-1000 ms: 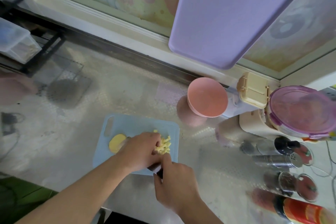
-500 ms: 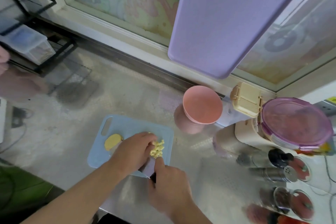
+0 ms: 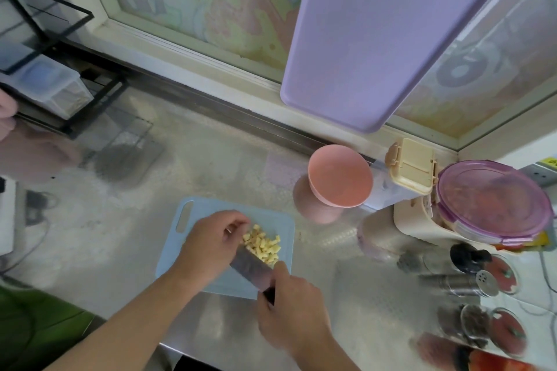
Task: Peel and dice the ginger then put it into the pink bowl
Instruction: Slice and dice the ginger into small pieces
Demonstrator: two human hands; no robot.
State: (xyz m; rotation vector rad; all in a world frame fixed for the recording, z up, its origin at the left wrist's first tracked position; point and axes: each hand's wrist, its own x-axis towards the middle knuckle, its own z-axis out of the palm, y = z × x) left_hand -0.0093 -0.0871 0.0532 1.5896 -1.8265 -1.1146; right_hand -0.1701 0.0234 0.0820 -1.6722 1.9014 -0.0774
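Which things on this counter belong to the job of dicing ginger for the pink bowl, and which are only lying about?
In the job:
diced ginger
knife, gripped by the right hand
left hand, beside the pile
blue cutting board
pink bowl, holding nothing yet

Lying about:
purple-lidded container
cream box
spice jars
lilac board

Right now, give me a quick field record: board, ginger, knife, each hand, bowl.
board: light blue cutting board on the steel counter
ginger: diced ginger piled on the board, against the knife blade
right hand: right hand grips the knife handle
left hand: left hand beside the pile, fingers curled; whether it pinches anything is unclear
bowl: pink bowl beyond the board to the right, no ginger visible inside
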